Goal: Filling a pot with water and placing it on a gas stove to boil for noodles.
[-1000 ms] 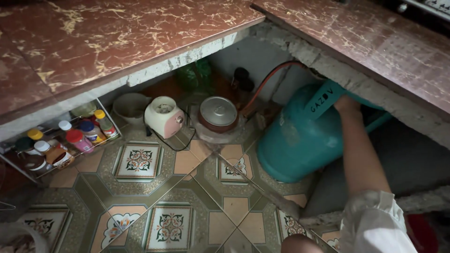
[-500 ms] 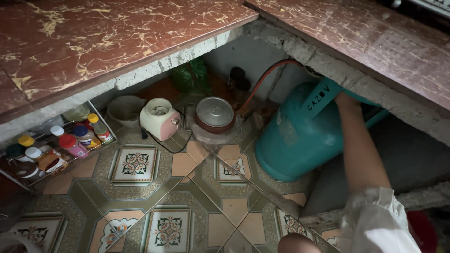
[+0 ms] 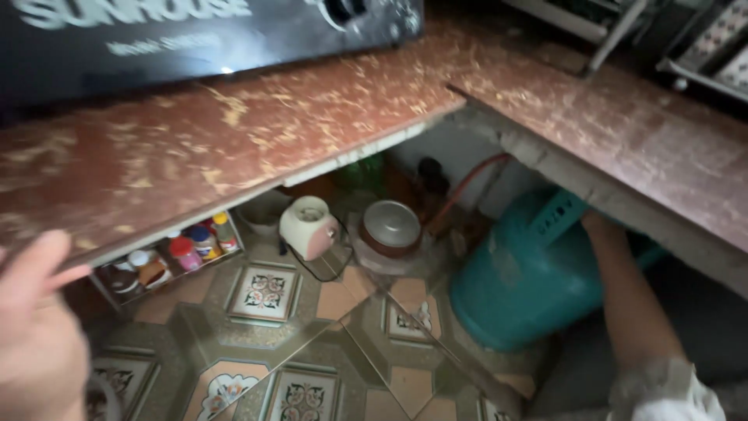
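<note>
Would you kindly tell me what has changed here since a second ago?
The left hand has come into view at the lower left by the counter edge. The view tilted up, revealing a black appliance. The right arm still reaches behind the teal gas cylinder, which has not moved.

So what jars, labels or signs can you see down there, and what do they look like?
Black appliance panel: on the countertop, top left, dark and flat with pale lettering.
Jars and bottles: in a wire rack under the counter, left, small with red, yellow, blue and white caps.
Gas cylinder: under the counter, right, teal and rounded; its collar carries raised lettering beside the right hand.
Left hand: blurred, bottom left, holding nothing visible.
</note>
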